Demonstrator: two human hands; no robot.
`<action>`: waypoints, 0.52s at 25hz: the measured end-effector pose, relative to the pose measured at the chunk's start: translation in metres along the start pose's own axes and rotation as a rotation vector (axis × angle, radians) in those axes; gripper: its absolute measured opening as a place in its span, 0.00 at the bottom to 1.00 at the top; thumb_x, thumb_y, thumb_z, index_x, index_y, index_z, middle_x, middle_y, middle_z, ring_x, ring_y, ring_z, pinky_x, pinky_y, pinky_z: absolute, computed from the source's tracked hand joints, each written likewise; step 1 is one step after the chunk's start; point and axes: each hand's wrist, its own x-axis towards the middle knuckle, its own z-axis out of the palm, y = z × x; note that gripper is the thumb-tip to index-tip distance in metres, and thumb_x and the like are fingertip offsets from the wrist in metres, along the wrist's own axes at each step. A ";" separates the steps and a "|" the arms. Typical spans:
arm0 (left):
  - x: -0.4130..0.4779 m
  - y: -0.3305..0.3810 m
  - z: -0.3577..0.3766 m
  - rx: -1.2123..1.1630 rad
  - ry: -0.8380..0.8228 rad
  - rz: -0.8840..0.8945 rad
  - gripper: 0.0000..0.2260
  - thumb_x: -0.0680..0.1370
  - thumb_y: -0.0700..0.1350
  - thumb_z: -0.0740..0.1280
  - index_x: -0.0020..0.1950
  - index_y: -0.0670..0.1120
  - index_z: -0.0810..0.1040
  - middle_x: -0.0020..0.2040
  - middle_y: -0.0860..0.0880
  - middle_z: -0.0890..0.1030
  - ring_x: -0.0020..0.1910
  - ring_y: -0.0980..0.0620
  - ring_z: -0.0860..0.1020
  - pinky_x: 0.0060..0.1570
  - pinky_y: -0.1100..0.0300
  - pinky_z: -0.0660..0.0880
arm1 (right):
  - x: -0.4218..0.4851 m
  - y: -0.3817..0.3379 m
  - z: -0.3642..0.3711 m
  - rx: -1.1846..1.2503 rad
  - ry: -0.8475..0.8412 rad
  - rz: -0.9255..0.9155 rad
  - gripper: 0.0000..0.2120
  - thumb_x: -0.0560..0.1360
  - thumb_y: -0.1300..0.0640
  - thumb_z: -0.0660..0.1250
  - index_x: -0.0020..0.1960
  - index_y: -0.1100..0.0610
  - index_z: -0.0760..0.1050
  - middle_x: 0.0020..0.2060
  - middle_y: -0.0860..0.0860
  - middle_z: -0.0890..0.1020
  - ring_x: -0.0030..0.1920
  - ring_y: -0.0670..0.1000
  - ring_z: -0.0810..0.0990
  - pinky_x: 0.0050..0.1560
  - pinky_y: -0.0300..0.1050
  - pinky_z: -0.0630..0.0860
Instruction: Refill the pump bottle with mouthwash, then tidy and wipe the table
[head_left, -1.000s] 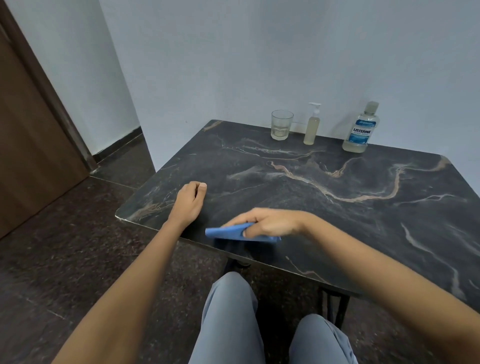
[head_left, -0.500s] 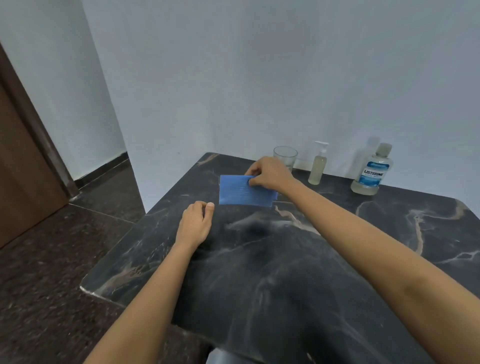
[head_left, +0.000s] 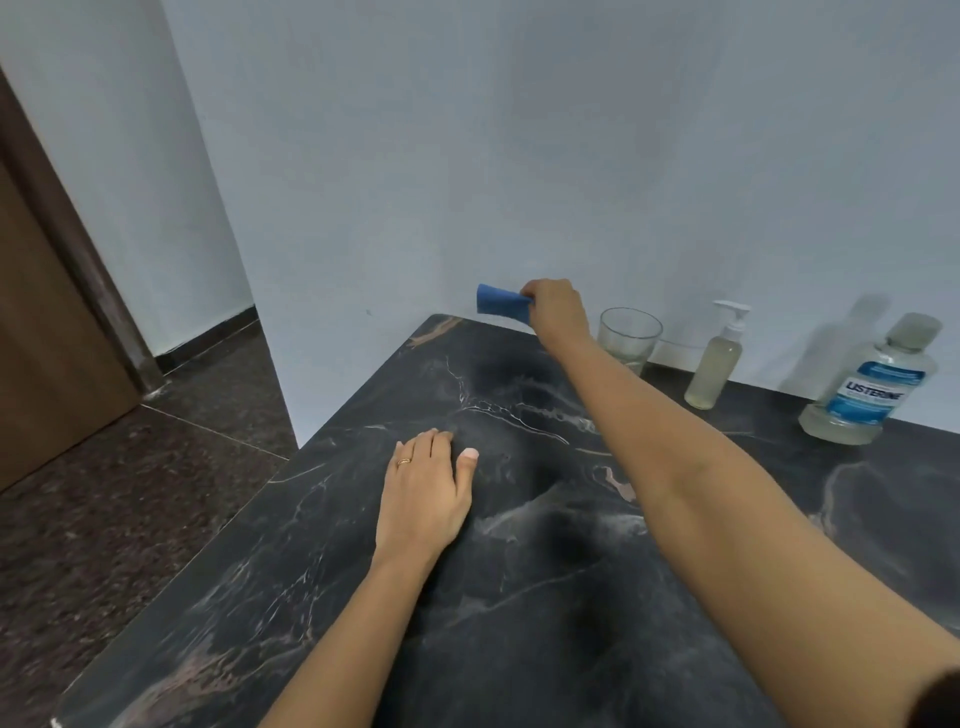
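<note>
From the head camera: the right hand (head_left: 556, 312) reaches to the far edge of the table (head_left: 519, 597), close to its back left corner. Its fingers are curled round one end of a blue cloth (head_left: 503, 301) and pinch it. The cloth is a small folded pad, deep blue, and sticks out to the left of the knuckles. It is held just above the far edge, in front of the pale wall (head_left: 467, 156) — whether it touches wall or tabletop cannot be told.

The left hand (head_left: 423, 493) rests palm down on the dark, veined tabletop nearer the person, well apart from the cloth. Its fingers lie forward, loosely bent, and hold nothing; the thumb lies alongside them and a ring shows on one finger.

Along the back edge, to the right of the right hand, three things stand upright in a row. A clear drinking glass (head_left: 628, 338) stands just beside the wrist. Next is the pump bottle (head_left: 719, 364) — slim and clear, with a white pump top and pale yellowish liquid up to its shoulder. Farthest right stands the mouthwash bottle (head_left: 872, 389), clear and capped, with a blue and white label and pale liquid low in its base.

A brown door (head_left: 52, 338) and a dark speckled floor (head_left: 130, 493) lie to the left.
</note>
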 end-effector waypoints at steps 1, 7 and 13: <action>0.001 -0.001 0.001 0.009 0.001 0.006 0.21 0.83 0.55 0.52 0.68 0.44 0.73 0.68 0.47 0.75 0.71 0.48 0.69 0.76 0.53 0.55 | 0.002 -0.001 0.009 -0.041 0.012 -0.024 0.16 0.73 0.71 0.56 0.55 0.63 0.79 0.49 0.63 0.81 0.48 0.62 0.79 0.41 0.46 0.69; 0.001 0.002 -0.002 0.013 -0.007 0.000 0.21 0.83 0.55 0.52 0.68 0.44 0.72 0.69 0.47 0.74 0.71 0.49 0.68 0.76 0.53 0.54 | -0.016 0.004 0.052 -0.235 -0.229 -0.187 0.12 0.76 0.68 0.57 0.54 0.63 0.76 0.50 0.62 0.79 0.50 0.62 0.79 0.43 0.47 0.69; 0.000 0.003 -0.007 -0.026 -0.025 -0.001 0.20 0.83 0.54 0.53 0.66 0.43 0.74 0.66 0.47 0.76 0.68 0.48 0.71 0.75 0.52 0.57 | -0.042 0.012 0.056 -0.019 -0.441 -0.129 0.16 0.81 0.60 0.52 0.66 0.62 0.70 0.65 0.62 0.73 0.66 0.62 0.70 0.63 0.53 0.68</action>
